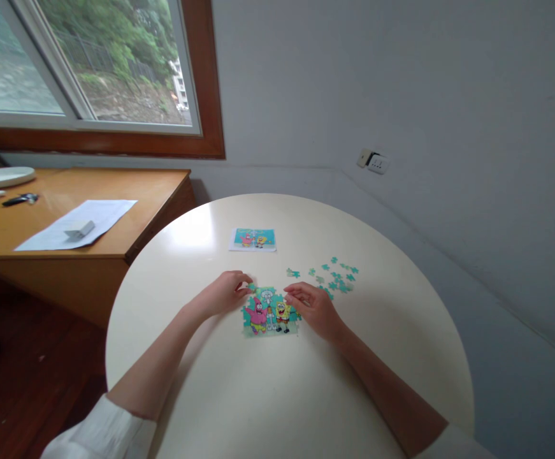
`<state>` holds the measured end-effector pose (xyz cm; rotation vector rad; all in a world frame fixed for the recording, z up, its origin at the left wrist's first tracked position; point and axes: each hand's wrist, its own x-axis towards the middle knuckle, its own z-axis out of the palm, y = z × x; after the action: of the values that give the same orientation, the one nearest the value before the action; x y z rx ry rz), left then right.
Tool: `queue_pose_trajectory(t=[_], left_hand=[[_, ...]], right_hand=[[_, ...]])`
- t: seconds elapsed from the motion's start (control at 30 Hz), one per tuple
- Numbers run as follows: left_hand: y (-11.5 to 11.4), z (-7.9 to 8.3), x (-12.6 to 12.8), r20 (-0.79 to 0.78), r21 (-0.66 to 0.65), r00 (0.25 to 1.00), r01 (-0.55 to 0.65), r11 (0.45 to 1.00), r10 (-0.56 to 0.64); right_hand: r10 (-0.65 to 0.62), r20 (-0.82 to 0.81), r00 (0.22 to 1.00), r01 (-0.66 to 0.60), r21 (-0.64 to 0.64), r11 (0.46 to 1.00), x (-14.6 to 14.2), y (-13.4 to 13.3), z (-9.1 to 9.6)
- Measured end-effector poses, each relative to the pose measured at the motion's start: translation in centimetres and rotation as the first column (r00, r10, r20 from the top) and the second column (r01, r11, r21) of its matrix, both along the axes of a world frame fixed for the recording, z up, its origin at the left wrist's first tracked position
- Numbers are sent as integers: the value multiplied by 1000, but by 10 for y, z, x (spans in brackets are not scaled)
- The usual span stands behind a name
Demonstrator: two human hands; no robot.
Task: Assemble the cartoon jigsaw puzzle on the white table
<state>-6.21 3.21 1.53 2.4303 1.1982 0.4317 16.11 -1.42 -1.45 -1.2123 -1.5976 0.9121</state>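
A partly built cartoon jigsaw [270, 313] lies on the round cream table [277, 395]. My left hand [224, 293] rests at the puzzle's upper left corner, fingers curled and pinching a small teal piece [252, 287] against the edge. On the puzzle's right side sits my right hand [313, 306], its fingers bent and its fingertips touching the upper right edge. Several loose teal pieces [335, 275] are scattered just beyond my right hand. A small reference picture card [253, 239] lies farther back on the table.
A wooden desk [129, 191] stands to the left under a window, carrying a sheet of paper [79, 223], a white plate [2, 176] and a dark object [19, 199]. A wall socket [375, 162] is at the right.
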Motion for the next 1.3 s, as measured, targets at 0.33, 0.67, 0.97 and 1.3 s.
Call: queue_pose_trajectory(t=[0.33,0.67,0.97,1.3], left_hand=[[-11,1,17,159,77,987,-4,997,-8],[-27,-7,41,207,115,973,77,990,-99],[-20,-11,39,238,111,969,-94,989,65],[-10,-13,28,300,147,943,-195,970,144]], right_hand=[[-2,-38,999,2,-20,1000,1,0,-3],[100,-178,979,-106,-25,994,-5,0,-2],[-17,-210,978,9,-38,999,0,5,0],[-78,-214,974,66,-64,996,3,8,0]])
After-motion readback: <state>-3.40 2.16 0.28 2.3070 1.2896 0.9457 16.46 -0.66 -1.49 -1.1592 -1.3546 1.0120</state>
